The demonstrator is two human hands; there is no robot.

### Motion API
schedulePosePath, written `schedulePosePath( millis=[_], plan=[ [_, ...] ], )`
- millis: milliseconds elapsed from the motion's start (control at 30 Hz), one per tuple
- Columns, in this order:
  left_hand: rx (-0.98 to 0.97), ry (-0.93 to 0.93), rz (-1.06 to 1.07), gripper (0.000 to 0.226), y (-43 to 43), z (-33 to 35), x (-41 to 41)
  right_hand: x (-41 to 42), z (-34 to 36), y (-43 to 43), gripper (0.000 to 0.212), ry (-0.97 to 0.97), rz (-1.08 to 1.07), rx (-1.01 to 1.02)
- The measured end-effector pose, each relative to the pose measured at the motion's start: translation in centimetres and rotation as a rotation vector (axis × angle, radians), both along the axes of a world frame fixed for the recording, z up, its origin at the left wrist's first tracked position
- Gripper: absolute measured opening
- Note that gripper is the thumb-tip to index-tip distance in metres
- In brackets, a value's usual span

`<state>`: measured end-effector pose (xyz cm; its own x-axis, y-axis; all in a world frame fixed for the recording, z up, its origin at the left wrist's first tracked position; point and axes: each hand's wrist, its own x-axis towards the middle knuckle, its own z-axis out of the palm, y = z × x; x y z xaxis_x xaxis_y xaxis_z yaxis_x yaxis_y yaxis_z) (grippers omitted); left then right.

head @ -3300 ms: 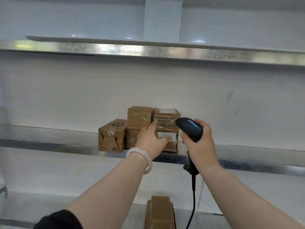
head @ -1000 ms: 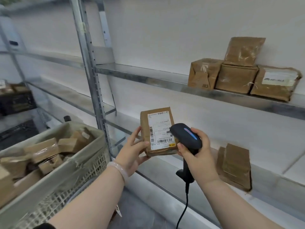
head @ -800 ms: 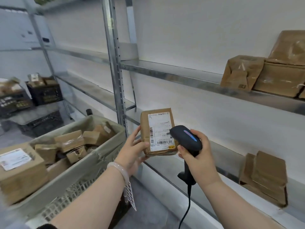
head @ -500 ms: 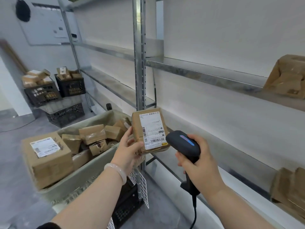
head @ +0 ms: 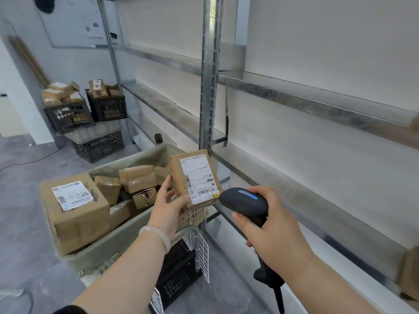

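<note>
My left hand [head: 169, 206] grips a small brown parcel [head: 193, 177] from below and the left, holding it upright with its white barcode label facing me. My right hand [head: 269, 227] grips a black handheld barcode scanner [head: 243, 203] by its handle, a blue strip lit on top. The scanner's head sits just right of the parcel's lower corner, close to the label. A cable hangs from the scanner's handle.
A lined cart bin [head: 127, 230] at lower left holds several brown parcels, including a large box [head: 77, 209] with a label. Metal shelving [head: 317, 105] runs along the wall on the right, its upright post [head: 209, 71] behind the parcel. Black crates [head: 86, 112] of parcels stand at far left.
My view has swung left from the shelf parcels toward the cart. Both hands have kept their grips, and the parcel and scanner stay together in front of me.
</note>
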<state>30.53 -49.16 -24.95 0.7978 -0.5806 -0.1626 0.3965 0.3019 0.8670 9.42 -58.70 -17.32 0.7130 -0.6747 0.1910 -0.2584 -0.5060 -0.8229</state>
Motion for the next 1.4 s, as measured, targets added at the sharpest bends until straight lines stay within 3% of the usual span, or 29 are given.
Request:
schedulePosePath(
  millis=[800,1167,1400],
  plan=[
    [0.107,0.008,-0.019,0.077,2.1,-1.9,8.7,7.4,1.6,3.0,0.045,0.131,-0.030,-0.057],
    [0.156,0.152,-0.052,0.070,1.0,-1.5,11.0,16.5,-4.3,-1.6,0.050,-0.153,-0.123,0.252],
    [0.282,0.056,0.022,0.044,-2.3,-2.4,15.3,23.9,-7.3,-6.1,0.052,-0.158,0.002,0.360]
  ],
)
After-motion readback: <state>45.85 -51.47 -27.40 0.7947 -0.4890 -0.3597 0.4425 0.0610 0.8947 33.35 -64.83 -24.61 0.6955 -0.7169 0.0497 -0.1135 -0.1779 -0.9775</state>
